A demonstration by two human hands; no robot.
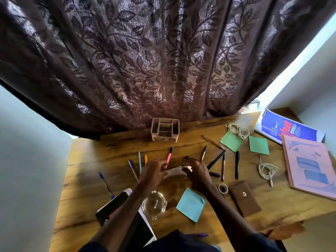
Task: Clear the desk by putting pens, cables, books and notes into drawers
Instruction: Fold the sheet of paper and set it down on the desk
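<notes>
Fingers (161, 164) pinching pale strip (174, 173), left hand (152, 172), right hand (197, 172) at its ends — forearms converging

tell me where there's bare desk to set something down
Bare desk lies left of the organizer box, beyond the purple pen, and between the brown pouch and the pink book. Crowded: pens mid-desk, cables and notes at far right.

Curtain (163, 60) (leaf-patterned), glass ashtray (154, 204), brown pouch (244, 198)
</notes>
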